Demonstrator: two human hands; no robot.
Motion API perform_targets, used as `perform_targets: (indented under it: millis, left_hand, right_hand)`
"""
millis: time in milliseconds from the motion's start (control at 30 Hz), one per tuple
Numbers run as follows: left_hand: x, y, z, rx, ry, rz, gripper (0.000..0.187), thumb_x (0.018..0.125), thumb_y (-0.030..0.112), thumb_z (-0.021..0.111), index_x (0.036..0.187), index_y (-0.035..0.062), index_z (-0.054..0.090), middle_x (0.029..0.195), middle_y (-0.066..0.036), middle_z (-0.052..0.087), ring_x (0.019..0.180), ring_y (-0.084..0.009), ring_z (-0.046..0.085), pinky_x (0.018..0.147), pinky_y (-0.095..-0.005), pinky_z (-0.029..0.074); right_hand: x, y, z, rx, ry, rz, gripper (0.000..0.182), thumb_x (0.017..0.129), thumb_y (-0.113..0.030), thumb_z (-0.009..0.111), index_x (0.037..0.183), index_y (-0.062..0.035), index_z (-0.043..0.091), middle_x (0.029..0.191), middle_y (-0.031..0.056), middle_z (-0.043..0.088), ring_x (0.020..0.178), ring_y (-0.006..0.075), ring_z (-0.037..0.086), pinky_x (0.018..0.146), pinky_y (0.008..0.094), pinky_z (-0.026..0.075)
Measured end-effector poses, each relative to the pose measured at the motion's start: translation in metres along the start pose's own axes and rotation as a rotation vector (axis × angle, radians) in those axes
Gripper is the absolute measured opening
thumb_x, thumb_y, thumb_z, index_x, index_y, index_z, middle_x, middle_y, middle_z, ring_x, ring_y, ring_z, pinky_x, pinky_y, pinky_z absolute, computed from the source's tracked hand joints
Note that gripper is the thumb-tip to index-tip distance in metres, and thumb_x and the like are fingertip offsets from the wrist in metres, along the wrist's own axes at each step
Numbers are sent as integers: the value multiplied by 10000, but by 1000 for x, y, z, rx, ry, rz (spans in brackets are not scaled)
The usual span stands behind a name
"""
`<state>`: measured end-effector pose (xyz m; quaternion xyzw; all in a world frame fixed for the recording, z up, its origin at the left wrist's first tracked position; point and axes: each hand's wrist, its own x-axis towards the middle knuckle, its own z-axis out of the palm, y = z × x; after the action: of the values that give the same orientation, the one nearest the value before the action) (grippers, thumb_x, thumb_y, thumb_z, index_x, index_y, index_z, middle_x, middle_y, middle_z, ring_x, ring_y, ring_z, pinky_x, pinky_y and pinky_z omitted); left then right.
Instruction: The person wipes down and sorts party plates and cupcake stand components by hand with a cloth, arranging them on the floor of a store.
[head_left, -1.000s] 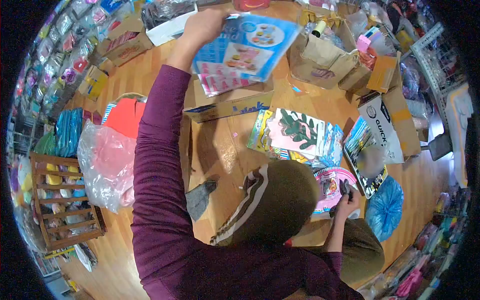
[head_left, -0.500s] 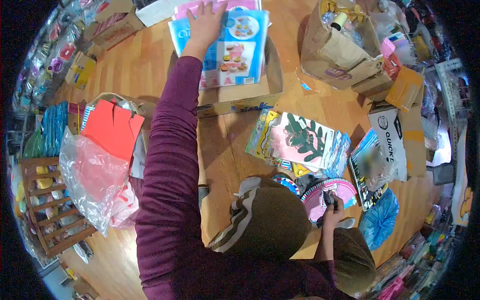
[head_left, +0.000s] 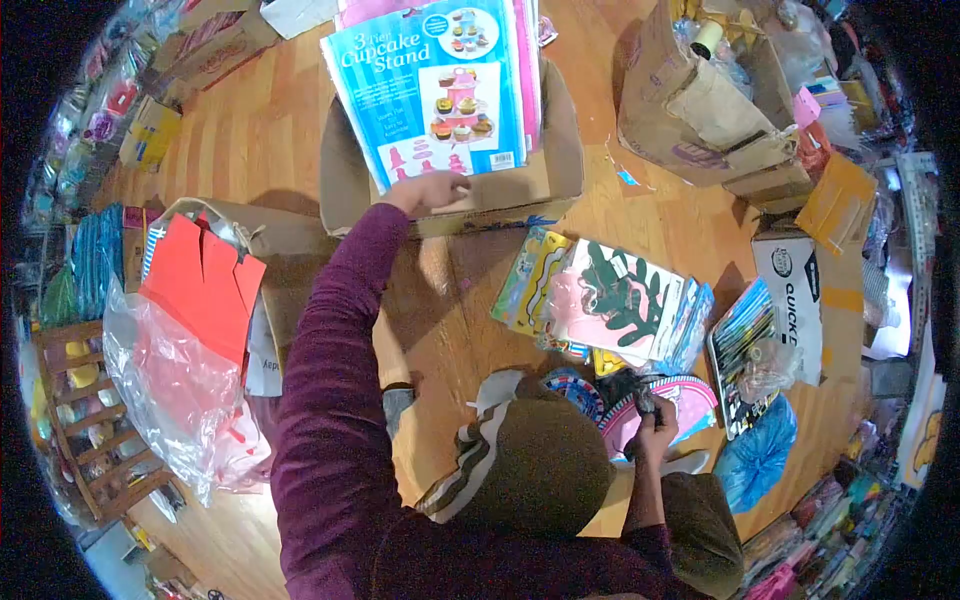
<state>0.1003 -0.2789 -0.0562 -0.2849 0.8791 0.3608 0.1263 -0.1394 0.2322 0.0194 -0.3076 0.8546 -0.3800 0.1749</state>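
A blue cupcake stand package (head_left: pixel 400 95) lies on pink packages over the open cardboard box (head_left: pixel 555 180). My left hand (head_left: pixel 430 190) is just at the lower edge of the package, above the box's near side, with its fingers curled; what they hold, if anything, is hidden. At the lower right my right hand (head_left: pixel 655 425) is closed on a small dark object (head_left: pixel 646 400). Beneath it lies a pink round item with a striped rim (head_left: pixel 690 395). Beyond that hand is a pile of packets topped by a pink-and-white sheet with green leaves (head_left: pixel 615 300).
At the left, a box holds red card (head_left: pixel 205 285) and clear plastic (head_left: pixel 170 375) beside a wooden rack (head_left: pixel 90 430). More cardboard boxes (head_left: pixel 670 110) stand at the upper right. A blue plastic bag (head_left: pixel 760 455) lies at the lower right.
My left hand has come off the top of the cupcake stand package and moved back toward me to its lower edge. My right hand has shifted slightly, still closed on the dark object.
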Motion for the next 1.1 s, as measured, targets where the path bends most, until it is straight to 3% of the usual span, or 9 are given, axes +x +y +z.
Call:
perform_targets:
  millis: [233, 433, 533, 600, 767, 833, 867, 933, 1100]
  left_hand:
    - [37, -2, 15, 157, -143, -261, 486, 800, 192, 403, 1276, 201, 307, 1345, -157, 193, 1099, -361, 398, 882, -406, 364]
    - [43, -2, 19, 236, 4, -352, 562, 789, 196, 449, 1304, 241, 227, 1333, -192, 197, 1101, -387, 387, 880, -431, 366]
    - [41, -3, 16, -123, 41, -385, 596, 777, 214, 487, 1307, 246, 215, 1317, -200, 221, 1104, -385, 383, 873, -441, 372]
    - [40, -2, 20, 257, 59, -317, 610, 764, 223, 517, 1301, 214, 227, 1290, -211, 265, 1075, -399, 405, 870, -434, 378]
    - [35, 29, -9, 35, 82, -153, 496, 747, 217, 544, 1192, 81, 374, 1148, -236, 437, 988, -418, 461, 811, -431, 398]
    - [23, 46, -23, -279, 445, -209, 432, 728, 224, 569, 1112, 59, 457, 1058, -233, 497, 973, -412, 463, 775, -450, 395]
    - [12, 56, -26, -275, 445, -193, 432, 728, 224, 569, 1112, 59, 457, 1058, -233, 497, 973, -412, 463, 775, -450, 395]
    - [-20, 73, -23, 62, 1035, -165, 406, 708, 220, 604, 1048, 23, 500, 982, -216, 526, 927, -406, 470, 791, -446, 383]
    - [-93, 99, 36, -50, 1772, -361, 523, 715, 150, 621, 1122, -72, 379, 1113, -227, 407, 1028, -308, 400, 853, -405, 340]
  right_hand:
    - [6, -16, 14, 30, -3, -66, 239, 651, -50, 447, 852, 20, 557, 788, 122, 560, 752, 225, 528, 727, 296, 411]
    - [3, -4, 21, 68, -36, -1, 252, 637, 5, 417, 842, 22, 561, 801, 112, 561, 781, 207, 531, 732, 298, 414]
    - [5, -5, 23, 114, -29, -34, 279, 621, 54, 387, 835, 24, 564, 798, 90, 559, 773, 181, 529, 733, 280, 415]
    - [10, -15, 20, 28, -47, -4, 282, 622, 28, 385, 842, 21, 561, 789, 100, 559, 755, 179, 531, 711, 274, 420]
    - [2, -15, 9, 96, -32, -50, 287, 595, -3, 413, 847, 24, 548, 820, 144, 548, 791, 254, 526, 755, 303, 405]
    - [-1, -15, 4, 32, -10, -55, 301, 590, 25, 413, 859, 21, 550, 829, 141, 547, 795, 249, 526, 751, 296, 404]
    - [-2, -16, 1, 31, 6, -55, 301, 590, 25, 413, 859, 21, 550, 829, 141, 547, 795, 249, 526, 751, 296, 404]
    - [-5, -16, -3, 30, 32, -56, 304, 589, 50, 411, 859, 20, 550, 810, 139, 543, 781, 251, 525, 737, 294, 406]
    - [-1, -17, 0, 72, 94, -46, 239, 607, 48, 431, 819, 29, 540, 745, 142, 534, 728, 249, 528, 698, 312, 415]
